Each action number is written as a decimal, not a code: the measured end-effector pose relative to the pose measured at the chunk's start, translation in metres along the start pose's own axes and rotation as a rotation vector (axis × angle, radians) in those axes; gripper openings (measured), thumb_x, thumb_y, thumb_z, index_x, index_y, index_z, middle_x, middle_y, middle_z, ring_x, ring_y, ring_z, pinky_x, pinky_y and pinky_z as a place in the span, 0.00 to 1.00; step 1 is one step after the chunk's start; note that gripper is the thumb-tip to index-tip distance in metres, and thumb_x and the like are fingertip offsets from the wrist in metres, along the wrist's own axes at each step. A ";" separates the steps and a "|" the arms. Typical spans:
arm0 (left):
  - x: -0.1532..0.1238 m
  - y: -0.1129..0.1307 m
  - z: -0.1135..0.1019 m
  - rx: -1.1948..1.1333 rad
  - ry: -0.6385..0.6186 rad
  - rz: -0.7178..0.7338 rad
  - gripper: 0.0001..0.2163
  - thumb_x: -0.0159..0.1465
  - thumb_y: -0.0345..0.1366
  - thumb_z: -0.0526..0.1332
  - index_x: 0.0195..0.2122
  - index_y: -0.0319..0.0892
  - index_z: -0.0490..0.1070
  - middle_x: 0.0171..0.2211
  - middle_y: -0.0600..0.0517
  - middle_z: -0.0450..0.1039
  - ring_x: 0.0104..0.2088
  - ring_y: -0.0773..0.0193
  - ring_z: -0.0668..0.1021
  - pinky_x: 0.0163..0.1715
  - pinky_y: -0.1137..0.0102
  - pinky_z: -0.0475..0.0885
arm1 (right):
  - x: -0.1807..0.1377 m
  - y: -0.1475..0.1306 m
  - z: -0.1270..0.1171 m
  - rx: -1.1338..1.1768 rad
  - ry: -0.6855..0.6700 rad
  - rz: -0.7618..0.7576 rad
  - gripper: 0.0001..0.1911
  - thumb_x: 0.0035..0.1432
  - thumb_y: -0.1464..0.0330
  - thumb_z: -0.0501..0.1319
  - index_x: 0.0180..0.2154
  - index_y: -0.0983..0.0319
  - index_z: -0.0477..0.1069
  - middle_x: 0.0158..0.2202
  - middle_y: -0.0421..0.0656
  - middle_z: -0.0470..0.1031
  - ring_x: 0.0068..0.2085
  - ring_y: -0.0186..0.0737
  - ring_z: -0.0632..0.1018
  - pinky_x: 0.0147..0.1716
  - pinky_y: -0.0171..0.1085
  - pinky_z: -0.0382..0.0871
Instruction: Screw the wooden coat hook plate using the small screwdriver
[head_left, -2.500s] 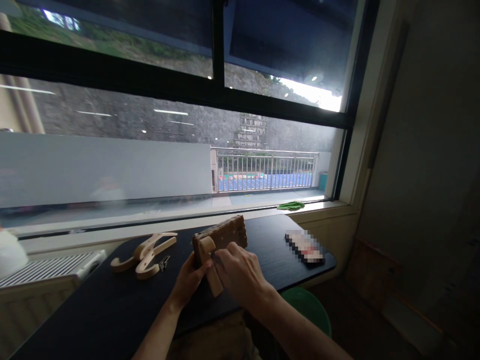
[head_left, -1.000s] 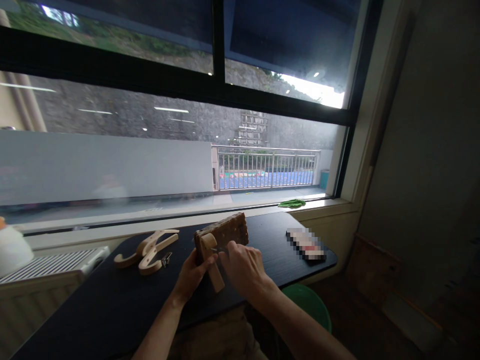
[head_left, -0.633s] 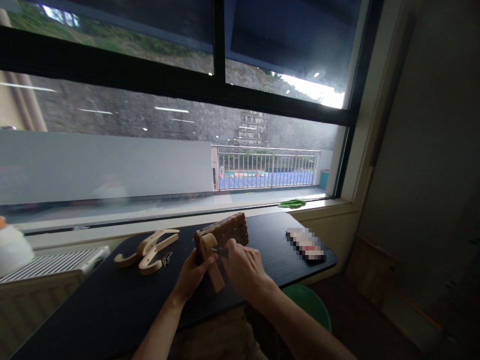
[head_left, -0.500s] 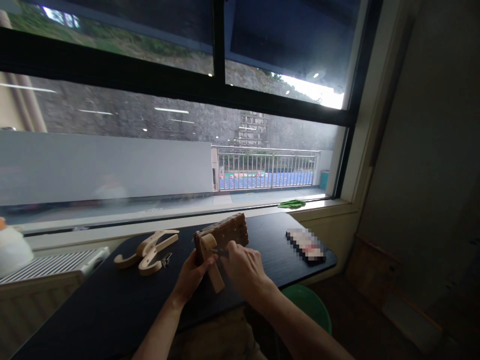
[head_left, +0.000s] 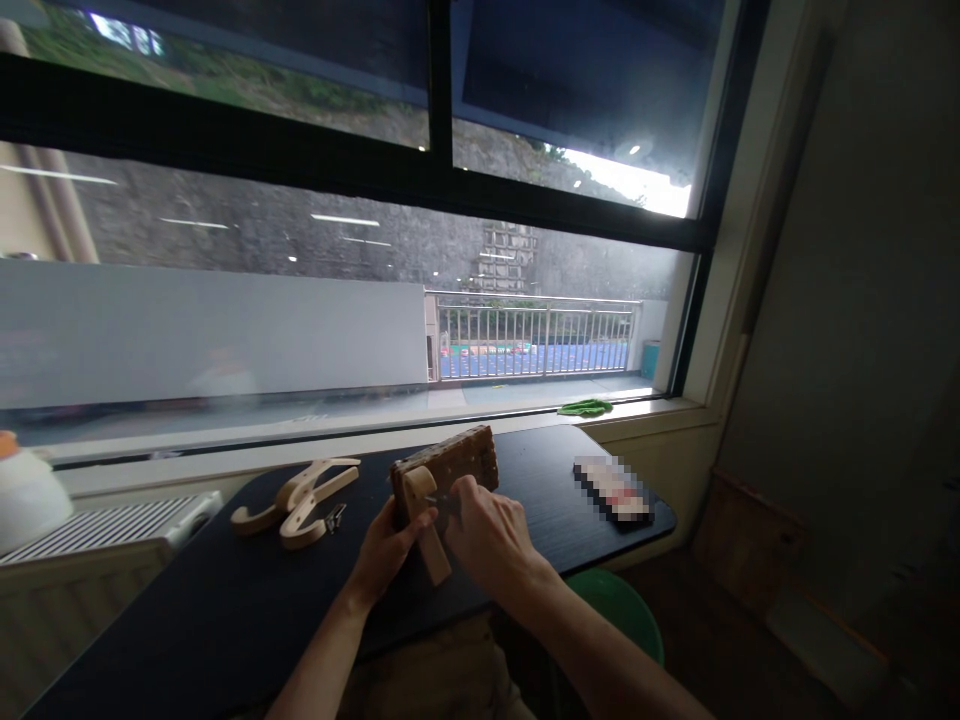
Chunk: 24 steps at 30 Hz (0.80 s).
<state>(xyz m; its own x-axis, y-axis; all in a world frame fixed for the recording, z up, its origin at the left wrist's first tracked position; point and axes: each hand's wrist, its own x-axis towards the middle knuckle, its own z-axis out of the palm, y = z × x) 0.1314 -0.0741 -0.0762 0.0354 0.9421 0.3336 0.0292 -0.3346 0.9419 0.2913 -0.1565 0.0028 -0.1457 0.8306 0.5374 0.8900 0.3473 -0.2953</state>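
My left hand [head_left: 382,548] is closed round a pale wooden hook [head_left: 433,555], pressing it against the end of a brown wooden board [head_left: 465,458] with a rough, notched edge. The board stands tilted above the table. In my closed right hand [head_left: 491,525] is a screwdriver [head_left: 441,499], mostly hidden by the fingers. Its thin metal shaft points left at the upper part of the hook. More curved wooden hooks [head_left: 304,505] lie on the table to the left, with a small heap of screws [head_left: 335,517] beside them.
The dark table [head_left: 225,600] stands against the window sill. A blurred-out phone-like object [head_left: 611,488] lies at its right. A green cloth [head_left: 585,408] rests on the sill. There is a green stool [head_left: 619,615] below the right edge and a radiator [head_left: 112,540] at left.
My right hand has turned slightly at the wrist around the screwdriver. My left hand, the hook and the board stay nearly in place; the view has shifted a little.
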 end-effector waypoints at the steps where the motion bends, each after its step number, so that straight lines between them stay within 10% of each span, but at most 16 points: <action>1: 0.000 -0.001 0.000 0.002 0.001 0.001 0.22 0.48 0.42 0.63 0.43 0.38 0.66 0.36 0.48 0.74 0.38 0.57 0.75 0.38 0.64 0.68 | 0.000 0.000 -0.001 0.004 -0.004 -0.003 0.09 0.56 0.66 0.50 0.40 0.60 0.60 0.33 0.42 0.72 0.35 0.39 0.74 0.31 0.35 0.58; 24: -0.003 0.011 0.003 0.015 0.013 0.014 0.22 0.46 0.43 0.64 0.42 0.39 0.67 0.35 0.50 0.74 0.37 0.57 0.74 0.37 0.66 0.69 | -0.003 -0.004 0.000 0.059 0.025 -0.041 0.11 0.56 0.66 0.49 0.42 0.59 0.58 0.33 0.40 0.72 0.35 0.38 0.73 0.31 0.34 0.59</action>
<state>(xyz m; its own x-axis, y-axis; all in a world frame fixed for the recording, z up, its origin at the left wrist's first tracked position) 0.1344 -0.0809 -0.0675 0.0226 0.9374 0.3476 0.0434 -0.3483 0.9364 0.2885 -0.1608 0.0025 -0.1698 0.8043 0.5695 0.8564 0.4064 -0.3185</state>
